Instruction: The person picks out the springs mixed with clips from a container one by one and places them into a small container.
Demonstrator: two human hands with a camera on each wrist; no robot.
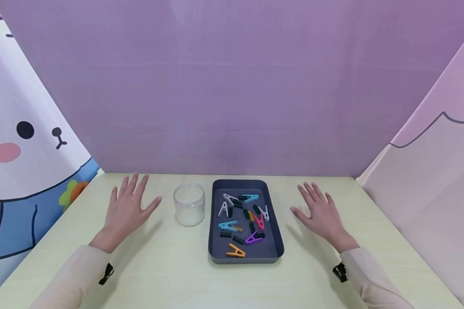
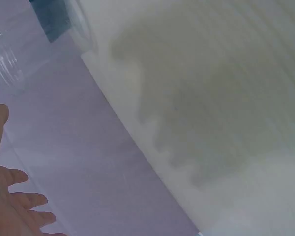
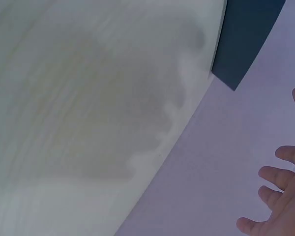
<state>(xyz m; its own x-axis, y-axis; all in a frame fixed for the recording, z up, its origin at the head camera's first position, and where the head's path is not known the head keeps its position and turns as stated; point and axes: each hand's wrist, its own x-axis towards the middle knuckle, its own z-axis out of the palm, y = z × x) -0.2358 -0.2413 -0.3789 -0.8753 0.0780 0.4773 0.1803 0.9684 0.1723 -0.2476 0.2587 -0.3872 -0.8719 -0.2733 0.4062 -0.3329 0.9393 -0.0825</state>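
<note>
My sleeves (image 1: 75, 271) look like matt cloth. I see a glossy, transparent jar (image 1: 189, 210), glass or plastic; a smooth, matt tray (image 1: 262, 253); plastic-looking clips (image 1: 237, 254); ridged springs (image 1: 238, 240); a wood-grained bench (image 1: 158, 270); a backdrop (image 1: 232, 94) of faintly creased cloth.

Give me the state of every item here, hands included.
Jar: upright, looks empty, no lid apparent.
Tray: right way up, uncovered, holding clips and springs.
Clips: loose, scattered in the tray.
Springs: loose, scattered among the clips.
Left hand: raised, fingers spread, holding nothing.
Right hand: raised, fingers spread, holding nothing.
</note>
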